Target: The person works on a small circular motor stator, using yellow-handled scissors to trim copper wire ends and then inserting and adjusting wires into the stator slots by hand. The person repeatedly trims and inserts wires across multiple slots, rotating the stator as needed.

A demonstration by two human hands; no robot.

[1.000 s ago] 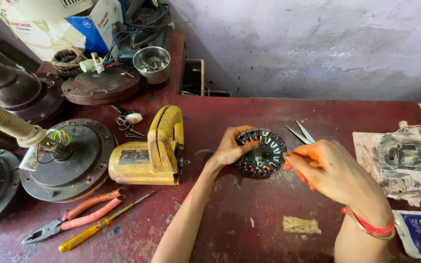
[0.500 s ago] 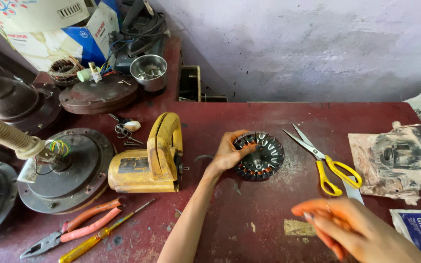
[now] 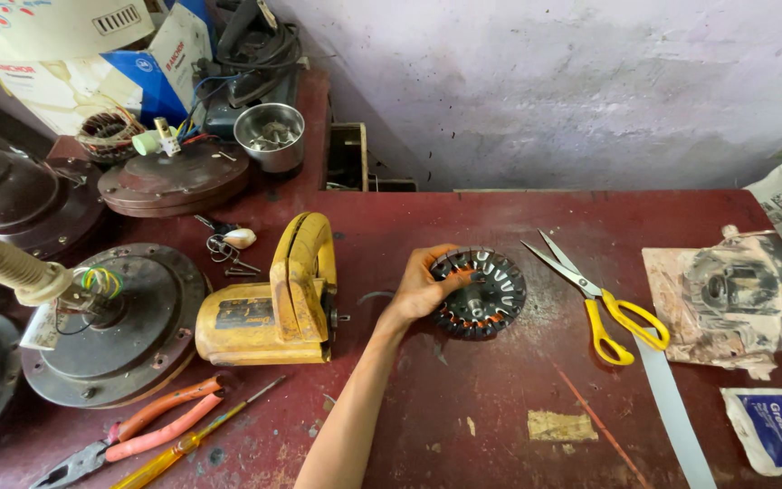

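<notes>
The round slotted motor stator [image 3: 480,293] is held down flat on the dark red workbench [image 3: 463,398], near its middle, just left of the yellow-handled scissors [image 3: 601,299]. It is gripped at its left rim by the left hand [image 3: 420,288], whose fingers are curled over the edge and closed on it. The right hand, seen low in the frame half a second ago, is no longer in view, so its grip cannot be told; the stator and the scissors are found in the same places as before.

A white pouch with a blue printed panel [image 3: 776,429] is seen lying flat at the bench's right front corner. Behind it, a metal part is wrapped in crumpled printed paper [image 3: 726,299]. At the far left, a blue and white carton [image 3: 165,54] is stood upright beside a white box with a red pattern [image 3: 42,27]. A dark rectangular label is borne on the side of the yellow power tool [image 3: 273,303], left of the hand.
</notes>
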